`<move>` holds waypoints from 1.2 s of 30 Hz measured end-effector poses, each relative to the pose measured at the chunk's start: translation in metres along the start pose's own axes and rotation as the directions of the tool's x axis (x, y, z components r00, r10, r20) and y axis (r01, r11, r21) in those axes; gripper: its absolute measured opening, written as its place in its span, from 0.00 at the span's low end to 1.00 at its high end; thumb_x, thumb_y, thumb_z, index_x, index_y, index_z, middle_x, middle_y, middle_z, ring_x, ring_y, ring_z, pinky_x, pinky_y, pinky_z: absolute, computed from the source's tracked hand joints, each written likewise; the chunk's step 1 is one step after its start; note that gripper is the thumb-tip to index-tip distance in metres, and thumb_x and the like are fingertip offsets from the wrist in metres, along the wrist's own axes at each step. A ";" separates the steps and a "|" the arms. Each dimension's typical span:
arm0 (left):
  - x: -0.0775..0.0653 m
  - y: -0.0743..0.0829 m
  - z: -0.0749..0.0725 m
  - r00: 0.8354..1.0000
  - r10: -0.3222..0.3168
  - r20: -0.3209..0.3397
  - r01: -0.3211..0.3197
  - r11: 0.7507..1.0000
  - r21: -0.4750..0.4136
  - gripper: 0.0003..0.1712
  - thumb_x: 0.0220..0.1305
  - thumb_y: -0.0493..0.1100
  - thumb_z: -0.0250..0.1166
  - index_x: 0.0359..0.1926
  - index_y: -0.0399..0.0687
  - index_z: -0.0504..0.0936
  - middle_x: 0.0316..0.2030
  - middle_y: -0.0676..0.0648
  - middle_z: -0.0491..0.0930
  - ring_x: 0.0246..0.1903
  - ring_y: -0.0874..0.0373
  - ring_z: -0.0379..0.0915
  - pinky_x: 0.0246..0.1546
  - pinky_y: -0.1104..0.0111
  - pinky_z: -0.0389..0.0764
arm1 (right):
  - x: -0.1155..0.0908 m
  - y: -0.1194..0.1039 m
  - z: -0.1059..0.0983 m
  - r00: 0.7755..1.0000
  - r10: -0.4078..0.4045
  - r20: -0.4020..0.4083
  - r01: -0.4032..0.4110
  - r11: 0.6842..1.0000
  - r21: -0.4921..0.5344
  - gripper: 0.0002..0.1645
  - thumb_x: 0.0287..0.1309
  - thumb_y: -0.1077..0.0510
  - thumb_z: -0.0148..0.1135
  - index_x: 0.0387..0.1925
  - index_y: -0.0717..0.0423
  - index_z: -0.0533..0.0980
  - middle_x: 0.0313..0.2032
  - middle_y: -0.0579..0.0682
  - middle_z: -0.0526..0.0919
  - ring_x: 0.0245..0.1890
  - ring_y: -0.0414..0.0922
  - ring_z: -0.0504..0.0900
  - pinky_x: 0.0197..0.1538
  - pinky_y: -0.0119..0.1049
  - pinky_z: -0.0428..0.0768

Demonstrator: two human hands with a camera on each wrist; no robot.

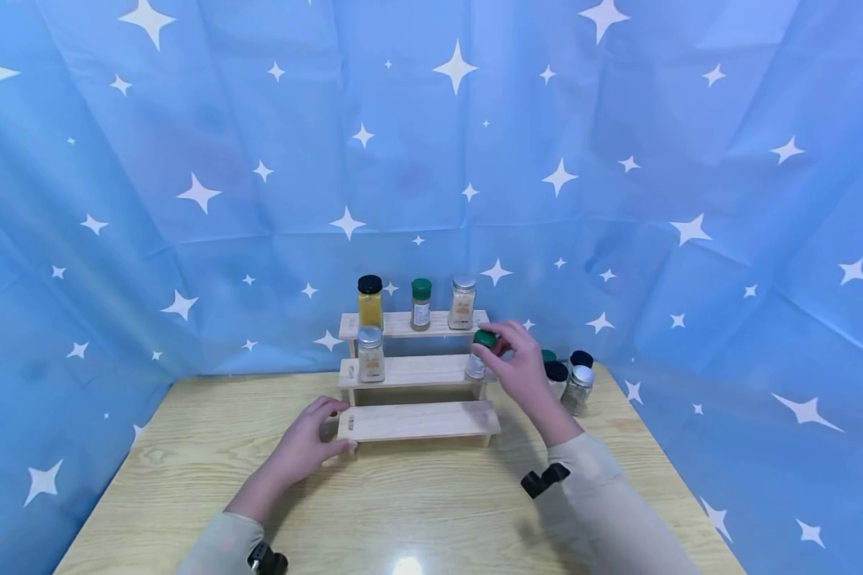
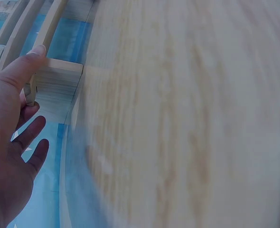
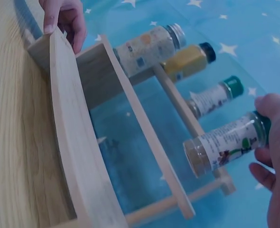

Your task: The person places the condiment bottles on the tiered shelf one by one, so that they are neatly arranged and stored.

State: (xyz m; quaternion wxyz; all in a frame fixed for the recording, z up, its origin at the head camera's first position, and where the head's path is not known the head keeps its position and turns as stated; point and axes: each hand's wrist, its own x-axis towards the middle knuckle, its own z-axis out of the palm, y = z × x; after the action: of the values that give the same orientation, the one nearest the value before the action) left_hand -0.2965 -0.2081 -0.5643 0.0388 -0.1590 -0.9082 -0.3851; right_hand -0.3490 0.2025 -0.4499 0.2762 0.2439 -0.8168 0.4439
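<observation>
My right hand (image 1: 519,363) pinches a spice jar (image 3: 228,145) by its green cap, with thumb and fingers around the lid. In the head view that jar overlaps the right end of the middle shelf (image 1: 420,370) of a three-tier wooden rack. The right wrist view shows it tilted, with a printed label and brownish contents. My left hand (image 1: 308,439) grips the left end of the rack's lowest shelf (image 1: 420,421) between thumb and fingers. In the left wrist view, the other fingers (image 2: 35,154) of this hand spread below the board.
On the top shelf stand a yellow jar with a black cap (image 1: 370,307), a green-capped jar (image 1: 420,307) and a silver-capped jar (image 1: 463,303). Another silver-capped jar (image 1: 371,357) occupies the middle shelf's left. Several jars (image 1: 578,391) cluster right of the rack. A starry blue curtain (image 1: 431,176) hangs behind.
</observation>
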 end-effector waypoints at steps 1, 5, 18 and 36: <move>0.000 0.001 0.000 1.000 0.002 0.001 -0.002 1.000 -0.002 0.42 0.64 0.52 0.85 0.75 0.48 0.79 0.68 0.46 0.78 0.70 0.41 0.76 0.72 0.42 0.77 | 0.003 -0.002 0.003 1.000 0.001 0.009 -0.002 1.000 0.009 0.22 0.70 0.59 0.79 0.62 0.58 0.86 0.49 0.51 0.84 0.37 0.45 0.82 0.37 0.34 0.85; 0.000 0.001 0.000 1.000 0.002 0.000 -0.002 1.000 -0.002 0.42 0.64 0.53 0.84 0.75 0.48 0.79 0.69 0.46 0.78 0.70 0.41 0.75 0.73 0.42 0.77 | 0.012 -0.006 0.015 0.998 0.008 0.059 -0.010 0.999 0.033 0.22 0.70 0.58 0.78 0.61 0.60 0.86 0.47 0.51 0.82 0.36 0.45 0.82 0.37 0.38 0.86; 0.000 0.003 0.001 1.000 -0.007 0.000 0.007 1.000 -0.009 0.42 0.63 0.52 0.85 0.74 0.48 0.80 0.69 0.46 0.78 0.70 0.39 0.75 0.73 0.41 0.76 | 0.031 -0.017 0.050 0.989 0.002 0.148 -0.014 0.996 0.083 0.22 0.69 0.56 0.79 0.61 0.54 0.87 0.48 0.49 0.83 0.37 0.45 0.82 0.38 0.35 0.86; -0.001 0.003 -0.001 1.000 0.004 -0.003 -0.004 1.000 -0.002 0.42 0.64 0.52 0.84 0.75 0.49 0.79 0.69 0.47 0.78 0.71 0.41 0.74 0.72 0.41 0.77 | 0.034 -0.019 0.079 0.985 -0.018 0.173 -0.001 0.994 0.110 0.21 0.69 0.59 0.79 0.59 0.58 0.86 0.49 0.49 0.83 0.35 0.44 0.82 0.37 0.34 0.86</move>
State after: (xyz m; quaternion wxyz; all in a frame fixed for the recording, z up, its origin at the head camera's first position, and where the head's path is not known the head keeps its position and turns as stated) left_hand -0.2948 -0.2071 -0.5614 0.0408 -0.1604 -0.9075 -0.3861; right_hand -0.3803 0.1198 -0.4517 0.1920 0.3001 -0.8110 0.4639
